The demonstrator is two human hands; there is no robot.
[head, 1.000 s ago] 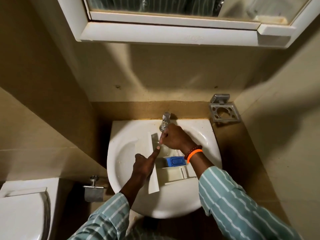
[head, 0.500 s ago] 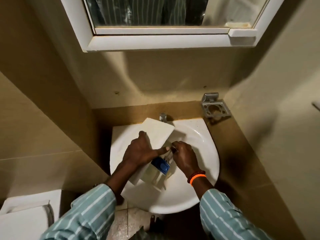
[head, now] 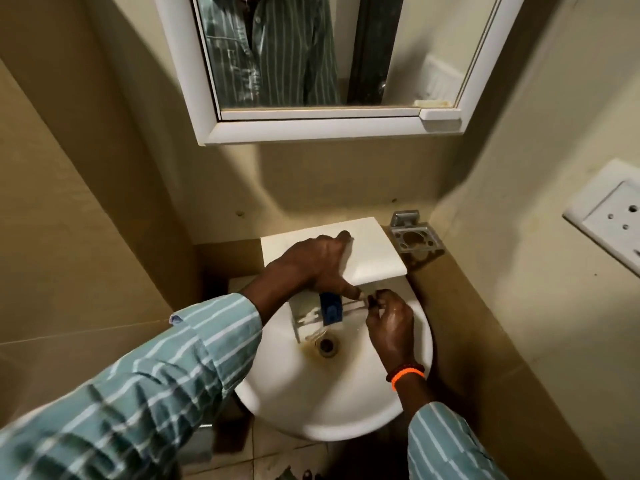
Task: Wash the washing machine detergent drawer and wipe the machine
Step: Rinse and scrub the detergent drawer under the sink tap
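The detergent drawer (head: pixel 349 258) is white with a blue part (head: pixel 330 308) inside; it is held tipped over the white sink (head: pixel 332 403), its flat front up by the wall; the left hand (head: pixel 311 265) lies spread over it and grips it; the right hand (head: pixel 391 323) pinches the drawer's right end with wet fingertips (head: pixel 375 301); the drawer's inside is blurry and partly hidden.

Small home bathroom: white wall basin (head: pixel 332 407) with drain (head: pixel 327 344), mirror cabinet (head: pixel 322 126) above, metal holder (head: pixel 414 239) on beige tiled wall, socket (head: pixel 613 216) at right.
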